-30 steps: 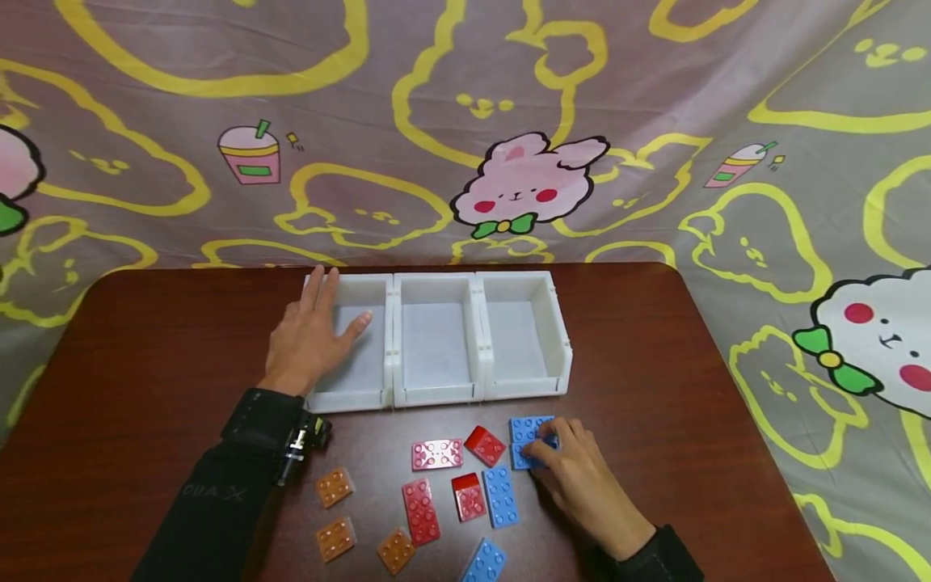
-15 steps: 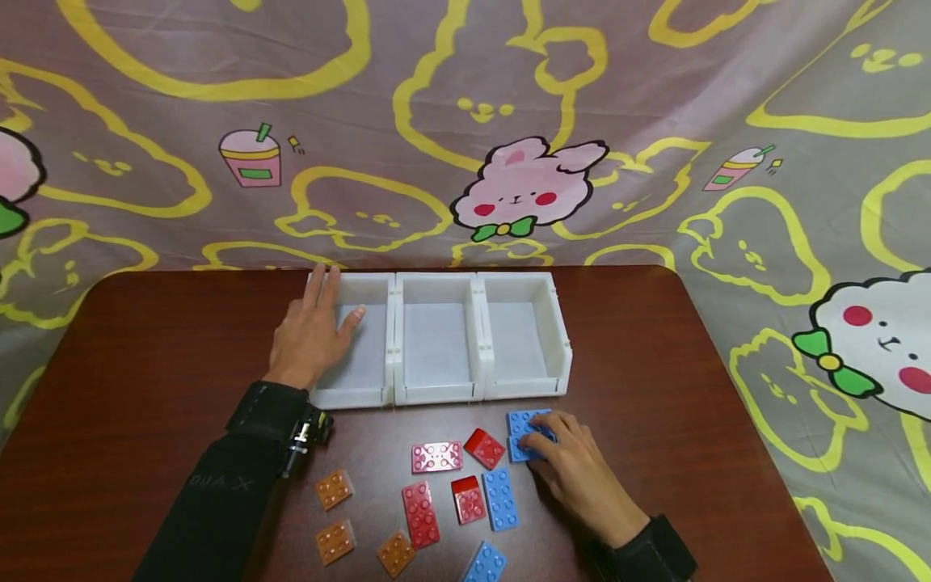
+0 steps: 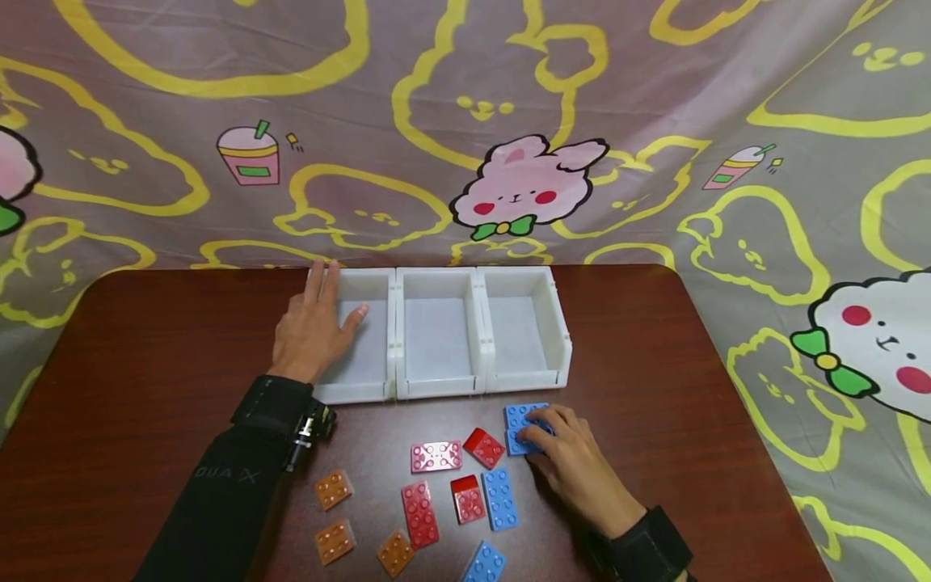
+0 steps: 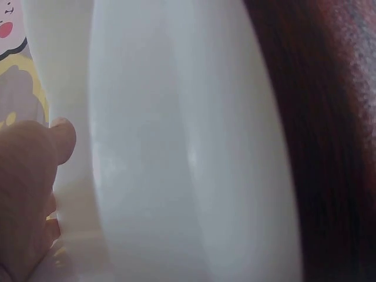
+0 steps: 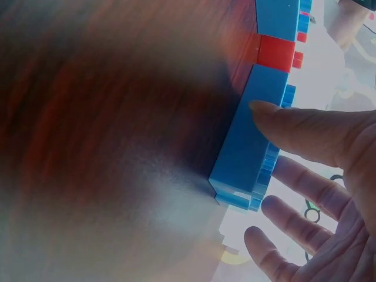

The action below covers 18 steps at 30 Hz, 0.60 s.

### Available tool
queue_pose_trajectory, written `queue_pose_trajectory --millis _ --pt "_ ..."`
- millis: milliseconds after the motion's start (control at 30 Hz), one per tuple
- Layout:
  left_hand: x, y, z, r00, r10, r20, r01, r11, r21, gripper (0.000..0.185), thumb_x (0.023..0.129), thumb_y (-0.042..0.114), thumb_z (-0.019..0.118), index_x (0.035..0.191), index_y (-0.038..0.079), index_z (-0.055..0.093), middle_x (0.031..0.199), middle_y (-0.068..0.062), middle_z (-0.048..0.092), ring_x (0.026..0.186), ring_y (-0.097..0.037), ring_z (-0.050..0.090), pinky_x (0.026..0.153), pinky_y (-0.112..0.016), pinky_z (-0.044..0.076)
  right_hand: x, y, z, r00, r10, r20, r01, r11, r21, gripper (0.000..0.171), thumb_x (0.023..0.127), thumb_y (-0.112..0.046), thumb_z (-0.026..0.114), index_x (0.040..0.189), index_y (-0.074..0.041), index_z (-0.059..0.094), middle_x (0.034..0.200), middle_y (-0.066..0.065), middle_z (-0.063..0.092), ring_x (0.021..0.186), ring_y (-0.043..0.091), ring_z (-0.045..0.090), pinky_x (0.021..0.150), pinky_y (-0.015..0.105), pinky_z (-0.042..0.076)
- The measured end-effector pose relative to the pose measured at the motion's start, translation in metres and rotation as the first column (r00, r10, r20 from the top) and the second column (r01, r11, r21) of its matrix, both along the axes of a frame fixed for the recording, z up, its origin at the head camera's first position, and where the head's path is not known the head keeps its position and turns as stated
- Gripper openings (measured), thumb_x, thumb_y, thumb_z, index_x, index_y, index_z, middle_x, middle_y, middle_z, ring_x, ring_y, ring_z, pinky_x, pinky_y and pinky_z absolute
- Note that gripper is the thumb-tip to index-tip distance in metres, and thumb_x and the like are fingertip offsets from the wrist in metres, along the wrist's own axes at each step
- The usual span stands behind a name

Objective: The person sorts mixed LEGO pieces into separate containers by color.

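Observation:
In the head view my left hand (image 3: 309, 335) rests on the left side of the leftmost white bin (image 3: 367, 364), fingers stretched toward its back and thumb spread over the inside. The left wrist view shows the thumb (image 4: 61, 141) next to the bin's pale wall. Two blue toy bricks (image 3: 518, 419) lie side by side on the table, under my right hand (image 3: 582, 469). Thumb and index finger hold the nearer brick; in the right wrist view the thumb presses a blue brick's side (image 5: 247, 132), while the other fingers reach past the studs. Part of the bricks is hidden.
Two more white bins (image 3: 436, 388) adjoin the left one. Loose red bricks (image 3: 420, 513), a pink patterned brick (image 3: 436, 457), orange bricks (image 3: 334, 541) and further blue bricks (image 3: 499, 499) lie in front. A printed cloth (image 3: 364, 218) hangs behind the table.
My right hand has slid the two blue bricks slightly away from me and to the left, toward the bins. The bins have shifted slightly back; my left hand stays on the leftmost one.

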<state>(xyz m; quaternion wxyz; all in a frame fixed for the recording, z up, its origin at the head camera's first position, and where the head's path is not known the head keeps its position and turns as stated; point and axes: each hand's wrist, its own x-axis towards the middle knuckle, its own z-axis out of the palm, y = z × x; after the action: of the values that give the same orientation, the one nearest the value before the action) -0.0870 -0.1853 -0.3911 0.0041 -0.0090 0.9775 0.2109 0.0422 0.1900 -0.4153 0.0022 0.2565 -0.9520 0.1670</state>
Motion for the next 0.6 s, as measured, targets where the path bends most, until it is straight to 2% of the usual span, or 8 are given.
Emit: queue_pose_trajectory --millis 100,167,300,400,433,500,600 --pt "0.0 -0.001 0.0 1.0 -0.007 0.003 0.007 1.0 -0.005 0.086 0.107 0.047 0.053 0.169 0.006 0.008 0.176 -0.021 0.006 0.138 -0.061 0.04 0.09 -0.072 0.049 0.004 -0.002 0.006 1.0 -0.007 0.013 0.007 1.0 0.002 0.028 0.082 -0.01 0.09 0.106 -0.017 0.077 0.124 0.01 0.068 0.12 0.033 0.061 0.098 0.059 0.052" --pt "0.0 -0.001 -0.001 1.0 -0.01 0.003 0.011 1.0 -0.012 0.087 0.107 0.049 0.053 0.169 0.006 0.008 0.176 -0.021 0.006 0.137 -0.061 0.041 0.088 -0.071 0.05 0.012 -0.006 0.013 1.0 -0.007 0.027 0.007 1.0 -0.004 0.026 0.084 -0.014 0.089 0.106 -0.017 0.076 0.122 0.008 0.068 0.117 0.029 0.062 0.096 0.055 0.053" --pt "0.0 -0.001 0.0 1.0 -0.017 0.002 0.017 1.0 -0.025 0.088 0.107 0.051 0.052 0.168 0.005 0.008 0.176 -0.021 0.006 0.135 -0.061 0.043 0.085 -0.07 0.051 0.037 -0.017 0.025 0.979 -0.002 0.203 0.005 1.0 -0.014 0.027 0.094 -0.03 0.079 0.12 -0.022 0.074 0.118 -0.003 0.066 0.105 0.013 0.06 0.091 0.044 0.055" --pt "0.0 -0.002 0.001 1.0 -0.016 -0.005 0.016 0.999 -0.029 0.088 0.107 0.051 0.052 0.168 0.005 0.009 0.176 -0.021 0.007 0.133 -0.061 0.045 0.084 -0.07 0.052 0.053 -0.024 0.022 0.959 0.04 0.279 -0.038 0.999 -0.011 0.031 0.1 -0.041 0.07 0.125 -0.024 0.075 0.111 -0.007 0.062 0.095 0.007 0.054 0.083 0.036 0.054" --pt "0.0 -0.003 0.002 1.0 -0.016 -0.005 0.015 0.999 -0.029 0.088 0.107 0.051 0.052 0.168 0.005 0.009 0.176 -0.021 0.007 0.132 -0.061 0.045 0.083 -0.07 0.051 0.056 -0.025 0.019 0.959 0.054 0.28 -0.056 0.998 -0.001 0.031 0.101 -0.042 0.069 0.125 -0.024 0.075 0.109 -0.007 0.06 0.093 0.006 0.052 0.08 0.033 0.053" --pt "0.0 -0.003 0.001 1.0 -0.016 -0.003 0.016 1.0 -0.024 0.089 0.106 0.052 0.052 0.168 0.005 0.008 0.176 -0.021 0.006 0.133 -0.061 0.045 0.083 -0.07 0.051 0.06 -0.024 0.015 0.962 0.062 0.267 -0.073 0.997 0.031 0.026 0.099 -0.04 0.072 0.119 -0.023 0.077 0.106 -0.005 0.059 0.09 0.006 0.051 0.077 0.031 0.051" --pt "0.0 -0.003 0.0 1.0 -0.022 0.011 0.023 1.0 -0.019 0.09 0.106 0.053 0.051 0.168 0.005 0.007 0.176 -0.021 0.005 0.133 -0.062 0.044 0.085 -0.07 0.051 0.063 -0.018 0.013 0.967 0.017 0.256 -0.039 0.996 0.081 0.017 0.095 -0.028 0.079 0.11 -0.021 0.078 0.109 -0.003 0.062 0.093 0.01 0.055 0.083 0.036 0.052"
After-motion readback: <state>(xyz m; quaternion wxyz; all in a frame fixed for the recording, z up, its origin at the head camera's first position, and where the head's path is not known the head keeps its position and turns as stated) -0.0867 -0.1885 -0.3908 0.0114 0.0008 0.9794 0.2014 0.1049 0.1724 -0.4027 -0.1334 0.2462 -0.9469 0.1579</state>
